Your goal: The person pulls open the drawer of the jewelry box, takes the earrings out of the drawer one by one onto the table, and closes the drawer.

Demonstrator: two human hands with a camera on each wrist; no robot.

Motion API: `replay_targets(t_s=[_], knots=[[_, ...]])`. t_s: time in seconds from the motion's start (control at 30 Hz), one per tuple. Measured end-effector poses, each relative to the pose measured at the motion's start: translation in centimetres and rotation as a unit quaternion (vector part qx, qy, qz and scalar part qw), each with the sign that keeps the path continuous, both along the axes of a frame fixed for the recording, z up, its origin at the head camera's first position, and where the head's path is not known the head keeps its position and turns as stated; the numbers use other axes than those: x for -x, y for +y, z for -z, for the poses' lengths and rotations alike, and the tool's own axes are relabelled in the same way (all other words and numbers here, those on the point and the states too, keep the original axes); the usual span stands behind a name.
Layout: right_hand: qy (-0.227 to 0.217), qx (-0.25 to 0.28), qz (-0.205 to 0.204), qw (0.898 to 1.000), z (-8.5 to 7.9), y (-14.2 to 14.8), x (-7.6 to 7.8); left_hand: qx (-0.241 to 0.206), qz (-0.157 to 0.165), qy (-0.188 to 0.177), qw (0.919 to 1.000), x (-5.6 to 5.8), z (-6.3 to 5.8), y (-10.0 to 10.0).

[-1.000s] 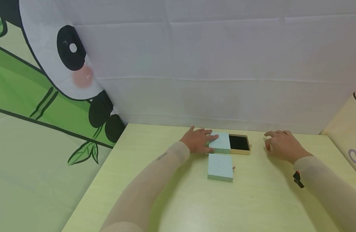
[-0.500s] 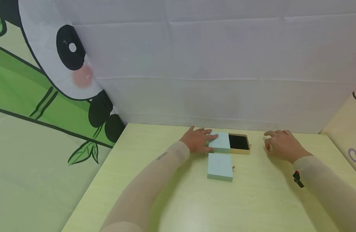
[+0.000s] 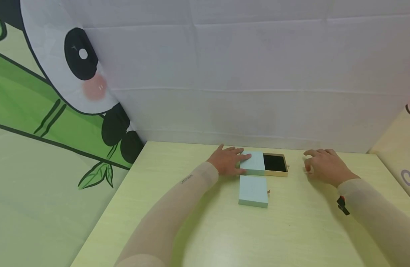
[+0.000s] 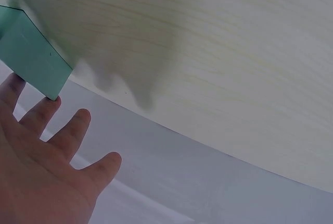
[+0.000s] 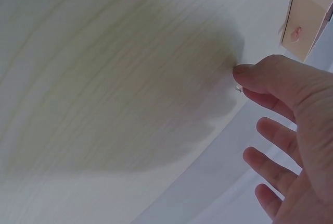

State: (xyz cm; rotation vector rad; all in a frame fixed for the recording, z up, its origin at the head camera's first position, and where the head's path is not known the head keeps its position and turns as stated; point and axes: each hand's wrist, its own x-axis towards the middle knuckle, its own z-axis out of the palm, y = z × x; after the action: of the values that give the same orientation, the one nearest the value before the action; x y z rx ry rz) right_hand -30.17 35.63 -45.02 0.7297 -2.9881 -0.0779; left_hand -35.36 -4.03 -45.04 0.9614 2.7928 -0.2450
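Observation:
With its fingers spread, my left hand [image 3: 226, 161] rests against the left end of a pale blue drawer box [image 3: 256, 162] at the back of the table; some fingertips lie on its top. The box's tan drawer [image 3: 276, 174] is slid out to the right and shows a black lining. To the right of it, apart from the drawer, my right hand [image 3: 329, 169] pinches a tiny shiny piece [image 5: 239, 88] between thumb and forefinger, close to the tabletop. Most of that piece is hidden, so its kind is unclear. The other right fingers are loosely bent.
A second pale blue box [image 3: 253, 189], closed, with a small ribbon pull on its right side, lies just in front of the first. Behind the pale wood table [image 3: 225, 237] hangs a white cloth [image 3: 241, 74]. A panda-print cloth [image 3: 75, 92] covers the left side.

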Motion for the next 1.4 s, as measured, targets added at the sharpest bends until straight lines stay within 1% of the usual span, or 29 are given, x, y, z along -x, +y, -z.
replay_targets(t_s=[0.33, 0.5, 0.73, 0.9, 1.07, 1.23, 1.4], knots=[[0.004, 0.0, -0.002, 1.0, 0.0, -0.1, 0.1, -0.001, -0.003, -0.006, 1.0, 0.1, 0.0, 0.1], [0.004, 0.013, -0.001, 1.0, -0.2, -0.4, 0.5, -0.003, -0.003, -0.007, 1.0, 0.1, 0.0, 0.1], [-0.004, 0.034, -0.002, 0.999, -0.4, -2.0, 1.1, -0.003, -0.002, -0.004, 1.0, 0.1, -0.1, 0.1], [0.003, 0.039, -0.006, 0.999, -0.4, -3.3, 1.4, -0.009, -0.002, -0.003, 1.0, -0.4, -0.4, 0.1], [0.008, 0.037, -0.009, 0.999, -0.3, -4.5, 1.6, -0.013, 0.001, 0.001, 0.9999, -0.8, -0.5, -0.1], [0.013, 0.028, -0.015, 0.999, -0.1, -5.1, 1.7, -0.006, -0.002, 0.001, 1.0, -0.6, -0.3, -0.1], [0.024, 0.014, -0.02, 0.999, 0.4, -5.2, 1.8, -0.006, 0.0, 0.0, 1.0, -0.7, -0.4, -0.1]])
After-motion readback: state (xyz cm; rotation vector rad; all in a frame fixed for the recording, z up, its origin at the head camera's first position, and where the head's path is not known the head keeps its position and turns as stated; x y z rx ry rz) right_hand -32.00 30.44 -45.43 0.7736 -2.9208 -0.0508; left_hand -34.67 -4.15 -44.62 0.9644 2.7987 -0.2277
